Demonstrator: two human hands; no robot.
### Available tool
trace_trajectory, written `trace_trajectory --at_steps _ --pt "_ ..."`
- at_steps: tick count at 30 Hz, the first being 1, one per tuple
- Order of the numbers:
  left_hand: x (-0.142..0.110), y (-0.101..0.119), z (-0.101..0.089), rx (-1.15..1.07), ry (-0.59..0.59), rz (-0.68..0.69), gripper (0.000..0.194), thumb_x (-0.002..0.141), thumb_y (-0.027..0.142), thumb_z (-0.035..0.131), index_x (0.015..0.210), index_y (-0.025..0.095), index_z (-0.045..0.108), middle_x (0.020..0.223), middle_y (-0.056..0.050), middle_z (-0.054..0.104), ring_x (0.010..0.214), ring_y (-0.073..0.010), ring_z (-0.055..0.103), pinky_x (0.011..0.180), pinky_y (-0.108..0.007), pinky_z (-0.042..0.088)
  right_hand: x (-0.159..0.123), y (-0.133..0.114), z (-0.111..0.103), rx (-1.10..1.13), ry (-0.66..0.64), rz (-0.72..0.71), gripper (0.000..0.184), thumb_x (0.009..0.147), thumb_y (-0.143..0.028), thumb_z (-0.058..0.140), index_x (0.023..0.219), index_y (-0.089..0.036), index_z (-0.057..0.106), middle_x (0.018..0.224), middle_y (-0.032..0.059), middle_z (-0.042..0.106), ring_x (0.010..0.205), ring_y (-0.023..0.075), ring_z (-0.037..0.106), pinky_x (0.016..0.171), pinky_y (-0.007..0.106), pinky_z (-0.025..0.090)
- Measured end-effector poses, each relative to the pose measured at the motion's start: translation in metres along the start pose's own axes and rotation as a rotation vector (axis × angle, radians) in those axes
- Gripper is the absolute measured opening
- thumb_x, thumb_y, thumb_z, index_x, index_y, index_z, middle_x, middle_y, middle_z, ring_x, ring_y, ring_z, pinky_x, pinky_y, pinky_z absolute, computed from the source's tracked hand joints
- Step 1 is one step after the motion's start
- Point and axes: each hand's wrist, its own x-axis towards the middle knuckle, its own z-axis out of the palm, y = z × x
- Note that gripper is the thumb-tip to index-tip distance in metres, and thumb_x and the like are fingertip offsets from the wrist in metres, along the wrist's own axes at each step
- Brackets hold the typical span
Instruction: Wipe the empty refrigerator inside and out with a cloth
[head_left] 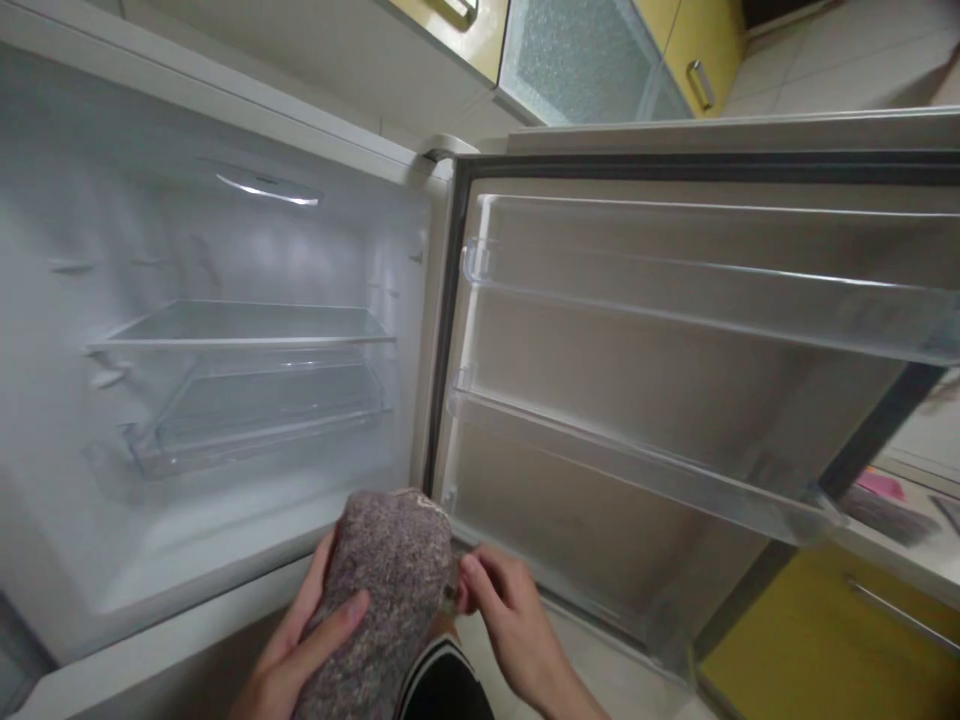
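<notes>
A grey-brown felt cloth (390, 590), rolled or folded into a bundle, is held at the bottom centre in front of an open fridge (225, 400). My left hand (300, 650) wraps round its left side, thumb across the front. My right hand (502, 620) pinches the cloth's right edge with curled fingers. The bundle's top sits level with the fridge's lower sill, by the door hinge.
Inside the fridge are a glass shelf (240, 325) and a clear drawer (255, 420). The open door (675, 400) at right carries two clear bins. Yellow cabinets (825, 640) stand at lower right, with a counter holding a pink item (881, 487).
</notes>
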Motion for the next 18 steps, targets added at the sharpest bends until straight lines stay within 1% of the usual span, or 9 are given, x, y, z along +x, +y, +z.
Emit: trace_trajectory --at_steps 2,3,5,6,9,12,14,16,18 --pt "0.0 0.006 -0.005 0.031 0.02 0.043 0.096 0.078 0.07 0.084 0.162 0.033 0.056 0.153 -0.005 0.071 0.156 -0.0399 0.051 0.131 -0.053 0.04 -0.004 0.002 0.02 0.323 -0.221 0.076 0.083 0.1 -0.092 0.037 0.089 -0.019 0.076 0.096 0.0105 0.076 0.102 0.0268 0.07 0.098 0.039 0.052" --pt "-0.001 0.009 -0.005 0.053 0.015 0.044 0.095 0.079 0.07 0.084 0.161 0.032 0.057 0.153 -0.005 0.071 0.156 -0.0402 0.051 0.131 -0.053 0.04 -0.005 0.001 0.029 0.501 -0.309 0.116 0.089 0.096 -0.097 0.036 0.098 -0.02 0.079 0.104 0.0116 0.078 0.111 0.0296 0.07 0.104 0.043 0.052" --pt "-0.002 0.012 -0.002 0.127 -0.001 0.043 0.09 0.079 0.069 0.084 0.158 0.032 0.06 0.153 -0.006 0.071 0.157 -0.0396 0.05 0.132 -0.054 0.038 -0.005 -0.003 0.042 0.802 -0.41 0.2 0.093 0.089 -0.102 0.042 0.117 -0.022 0.08 0.114 0.0124 0.079 0.121 0.0336 0.069 0.109 0.048 0.052" --pt "-0.003 0.013 0.0 0.179 -0.005 0.06 0.087 0.081 0.069 0.083 0.156 0.032 0.062 0.154 -0.005 0.07 0.158 -0.0386 0.049 0.133 -0.054 0.035 -0.004 -0.005 0.045 0.902 -0.412 0.232 0.092 0.086 -0.101 0.049 0.123 -0.022 0.079 0.116 0.0127 0.079 0.123 0.0349 0.069 0.11 0.051 0.052" --pt "-0.003 0.016 0.006 0.317 0.006 0.166 0.076 0.087 0.072 0.077 0.151 0.032 0.064 0.159 -0.004 0.066 0.16 -0.0352 0.046 0.137 -0.052 0.026 -0.001 -0.007 0.049 1.03 -0.29 0.283 0.079 0.084 -0.083 0.074 0.133 -0.021 0.073 0.121 0.0137 0.078 0.125 0.0361 0.069 0.11 0.053 0.053" --pt "-0.004 0.022 0.007 0.36 0.053 0.228 0.08 0.091 0.073 0.072 0.159 0.035 0.055 0.168 -0.002 0.057 0.16 -0.0343 0.045 0.137 -0.051 0.025 -0.001 -0.002 0.047 1.063 -0.162 0.285 0.074 0.077 -0.063 0.092 0.134 -0.021 0.069 0.124 0.014 0.078 0.124 0.0357 0.071 0.109 0.052 0.054" --pt "-0.005 0.026 0.006 0.362 0.09 0.259 0.082 0.09 0.073 0.073 0.162 0.038 0.052 0.17 0.0 0.055 0.159 -0.0345 0.047 0.136 -0.049 0.028 0.0 0.0 0.046 1.064 -0.116 0.27 0.078 0.071 -0.056 0.098 0.133 -0.02 0.067 0.123 0.0152 0.078 0.123 0.0367 0.072 0.108 0.051 0.055" --pt "-0.005 0.027 0.004 0.368 0.107 0.296 0.075 0.09 0.072 0.074 0.155 0.038 0.061 0.165 0.002 0.06 0.158 -0.0342 0.049 0.135 -0.045 0.033 0.001 0.0 0.045 1.059 -0.062 0.271 0.086 0.065 -0.053 0.102 0.134 -0.019 0.063 0.121 0.0165 0.078 0.12 0.0383 0.073 0.105 0.052 0.057" --pt "-0.006 0.022 0.002 0.372 0.115 0.322 0.064 0.09 0.071 0.074 0.144 0.036 0.072 0.158 0.002 0.067 0.155 -0.0336 0.053 0.132 -0.041 0.04 0.002 -0.003 0.044 1.044 0.048 0.309 0.099 0.062 -0.051 0.105 0.141 -0.019 0.054 0.116 0.016 0.078 0.115 0.0386 0.075 0.102 0.052 0.058"
